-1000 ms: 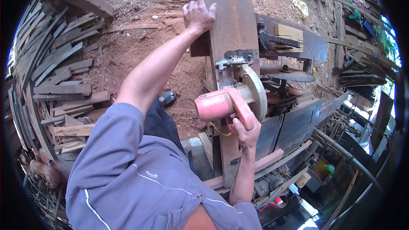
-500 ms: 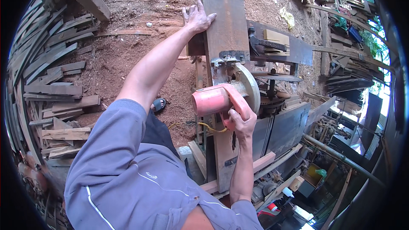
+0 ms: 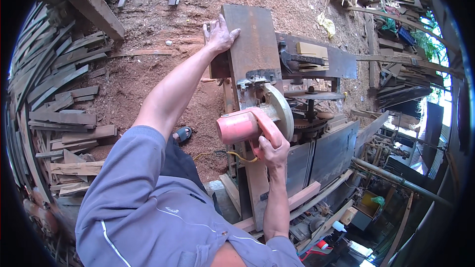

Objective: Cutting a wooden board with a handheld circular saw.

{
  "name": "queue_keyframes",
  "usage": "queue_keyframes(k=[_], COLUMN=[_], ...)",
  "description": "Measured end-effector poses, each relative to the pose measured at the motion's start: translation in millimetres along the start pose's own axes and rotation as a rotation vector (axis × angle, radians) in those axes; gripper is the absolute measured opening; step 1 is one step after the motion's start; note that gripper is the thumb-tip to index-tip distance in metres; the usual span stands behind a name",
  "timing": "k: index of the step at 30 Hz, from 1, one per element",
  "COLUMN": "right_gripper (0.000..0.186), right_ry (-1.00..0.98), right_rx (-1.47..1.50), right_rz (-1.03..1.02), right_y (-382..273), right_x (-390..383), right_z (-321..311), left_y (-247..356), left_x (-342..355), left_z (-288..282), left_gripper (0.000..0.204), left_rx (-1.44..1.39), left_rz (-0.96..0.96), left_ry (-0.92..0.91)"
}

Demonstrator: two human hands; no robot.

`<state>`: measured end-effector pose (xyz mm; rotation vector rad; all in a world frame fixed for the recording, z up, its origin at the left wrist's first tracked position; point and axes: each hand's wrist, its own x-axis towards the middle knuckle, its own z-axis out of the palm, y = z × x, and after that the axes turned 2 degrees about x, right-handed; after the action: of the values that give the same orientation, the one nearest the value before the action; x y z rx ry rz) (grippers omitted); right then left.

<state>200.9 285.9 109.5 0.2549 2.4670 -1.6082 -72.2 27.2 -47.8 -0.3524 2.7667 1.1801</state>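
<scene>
A pink-red circular saw (image 3: 239, 126) with a grey blade guard sits on a long brown wooden plank (image 3: 252, 34). My right hand (image 3: 273, 151) is wrapped round its rear handle. The saw's base rests on the plank's upper face; its blade is hidden. Toward the far end, my left hand (image 3: 220, 35) grips the plank's left edge, thumb on top and fingers over the side. A yellow cord (image 3: 242, 158) runs from near the saw handle to the left. Right of the plank, a hammer (image 3: 308, 60) lies beside a pale wood block (image 3: 311, 49) on a dark bench (image 3: 345, 66).
A machine with belt wheels (image 3: 310, 113) and a dark metal tabletop (image 3: 336, 143) stands close on the right. Stacked boards (image 3: 74, 118) line the left side. Wood shavings cover the ground (image 3: 148, 74), and a post (image 3: 94, 5) rises at the far left.
The whole view has shifted slightly, so plank, saw and both hands appear lower and further left. Both hands keep their holds, and the saw shows no clear movement along the plank.
</scene>
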Motion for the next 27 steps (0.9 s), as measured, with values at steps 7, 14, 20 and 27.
queue_keyframes(k=[7,14,20,27], right_gripper=[0.031,0.031,0.030,0.028], right_ry=[0.036,0.051,0.054,0.056], right_rx=[-0.015,-0.041,-0.044,-0.012], right_rz=[-0.003,-0.066,-0.089,-0.043], right_y=[-5.5,-12.5,-13.1,-20.2], right_x=[-3.6,-4.0,-3.4,-3.0], right_z=[0.1,3.4,1.5,3.9], left_y=[4.0,-0.4,1.9,-10.6], left_x=[-2.3,-2.6,-1.8,-13.5], left_z=[-1.0,-2.4,0.2,4.6], left_gripper=[0.101,0.101,0.101,0.100], left_rx=[0.012,0.032,0.019,0.126], left_rz=[0.011,0.011,0.025,0.134], left_ry=[0.020,0.009,0.020,0.089])
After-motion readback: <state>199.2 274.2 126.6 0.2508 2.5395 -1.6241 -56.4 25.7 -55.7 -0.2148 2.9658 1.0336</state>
